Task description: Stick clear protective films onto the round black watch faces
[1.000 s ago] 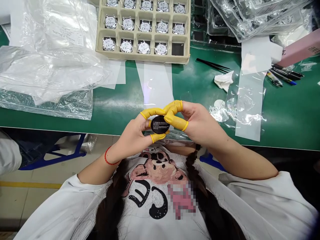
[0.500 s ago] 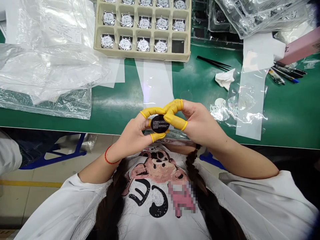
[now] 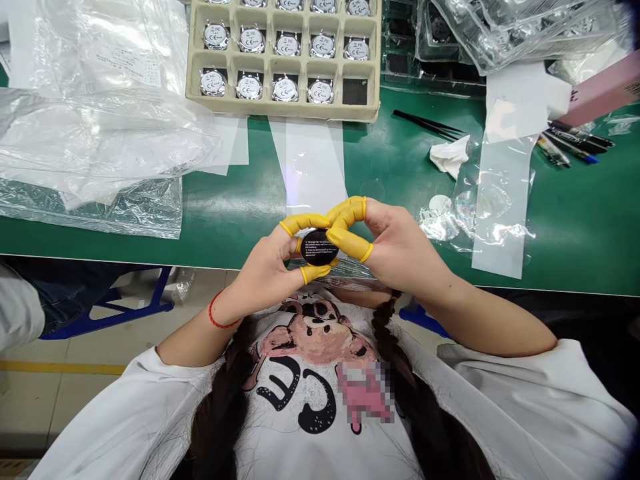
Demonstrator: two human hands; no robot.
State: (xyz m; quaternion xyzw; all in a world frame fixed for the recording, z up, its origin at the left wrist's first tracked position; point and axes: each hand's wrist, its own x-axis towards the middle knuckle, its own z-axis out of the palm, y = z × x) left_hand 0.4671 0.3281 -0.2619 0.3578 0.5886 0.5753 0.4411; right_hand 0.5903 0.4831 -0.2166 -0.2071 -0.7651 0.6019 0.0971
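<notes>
A round watch case [image 3: 318,249], its black face printed with small white text about charging, is held just past the table's front edge. My left hand [image 3: 273,267], with yellow finger cots, grips it by the rim from the left, fingers above and thumb below. From the right, my right hand [image 3: 370,230], also in yellow finger cots, pinches at the upper right edge of the case. Its fingertips cover that edge, so I cannot tell whether they hold the rim or a film on it. The far side of the case is hidden.
A cream compartment tray [image 3: 283,110] holds several watch cases, backs up. Plastic bags [image 3: 95,147] lie at left. Black tweezers [image 3: 427,125], crumpled tissue [image 3: 450,157], a white strip [image 3: 500,220], pens [image 3: 575,145], a pink box [image 3: 607,90] and clear trays [image 3: 520,33] are at right.
Almost nothing differs. Both hands stay around the watch case, with only a very slight shift of the fingers and the view.
</notes>
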